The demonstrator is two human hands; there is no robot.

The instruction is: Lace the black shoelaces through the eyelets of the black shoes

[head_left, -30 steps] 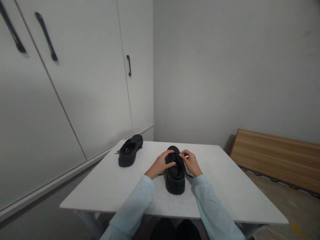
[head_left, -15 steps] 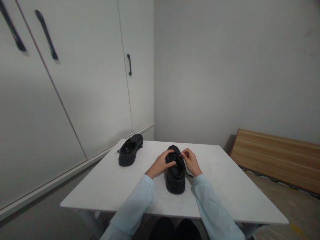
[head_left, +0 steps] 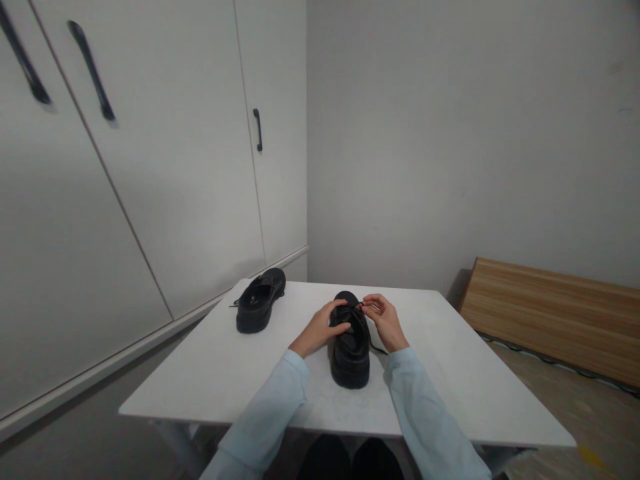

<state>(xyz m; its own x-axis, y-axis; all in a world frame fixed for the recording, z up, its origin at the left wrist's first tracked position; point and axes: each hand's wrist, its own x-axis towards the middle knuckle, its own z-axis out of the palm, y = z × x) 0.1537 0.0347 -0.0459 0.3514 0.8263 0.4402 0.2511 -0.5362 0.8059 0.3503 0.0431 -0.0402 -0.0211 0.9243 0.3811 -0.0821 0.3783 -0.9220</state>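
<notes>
A black lace-up shoe (head_left: 351,371) stands on the white table before me, its heel towards me and its toe pointing away. My left hand (head_left: 319,332) grips the upper from the left, thumb over the opening and fingers across the front near the lacing. At the right side of the lacing, my right hand (head_left: 389,323) pinches a black shoelace between thumb and fingertips. A loose shoelace end (head_left: 377,349) trails down the shoe's right side onto the table. The fingers partly cover the lacing, so the eyelets cannot be made out.
The matching black shoe (head_left: 253,320) stands at the table's far left, a lace end sticking out. The white table (head_left: 200,380) reaches nearly to a white cabinet (head_left: 200,167) on the left and a grey wall behind. A wooden board (head_left: 550,313) leans at the right.
My right hand has shifted slightly right and up, drawing the shoelace a little outward. My left hand and both shoes stay practically in place.
</notes>
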